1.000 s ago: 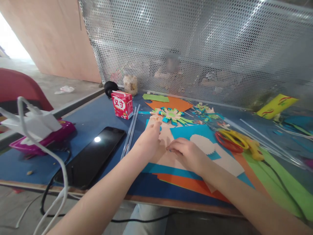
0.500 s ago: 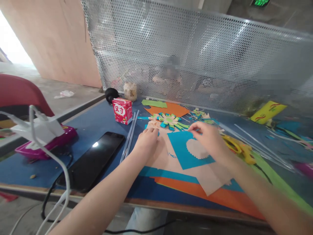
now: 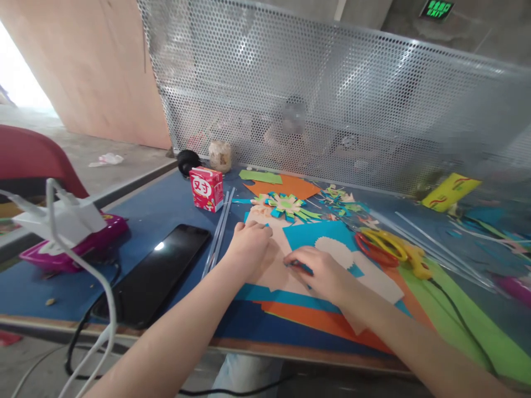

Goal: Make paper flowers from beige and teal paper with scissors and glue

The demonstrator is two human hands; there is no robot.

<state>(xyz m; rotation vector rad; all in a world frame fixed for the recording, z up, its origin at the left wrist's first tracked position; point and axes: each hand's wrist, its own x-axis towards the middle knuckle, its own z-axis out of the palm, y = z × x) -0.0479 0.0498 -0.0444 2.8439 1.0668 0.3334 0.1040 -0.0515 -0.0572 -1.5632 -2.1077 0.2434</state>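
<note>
My left hand (image 3: 249, 244) rests on the peach paper (image 3: 271, 271) with its fingers curled closed; a bit of blue shows at the fingertips, but what it holds is hidden. My right hand (image 3: 321, 273) is closed too, thumb and fingers together low over the same paper, where small blue scraps lay. I cannot make out what is in it. Partly under the right hand lies a blue sheet (image 3: 296, 236) with a scalloped round hole through which peach shows. A layered paper flower (image 3: 287, 204) in blue, green and peach sits beyond both hands.
Red-handled scissors (image 3: 375, 250) and a yellow glue gun (image 3: 420, 264) with a cord lie right. Clear sticks (image 3: 222, 229), a phone (image 3: 160, 271) and a red carton (image 3: 206, 189) are left. Paper scraps (image 3: 338, 199) lie near the perforated metal screen (image 3: 249, 77); a person is behind it.
My right hand has left the top edge of the blue sheet and come nearer, down and left, onto the peach paper. The blue sheet lies shifted slightly. My left hand has barely moved.
</note>
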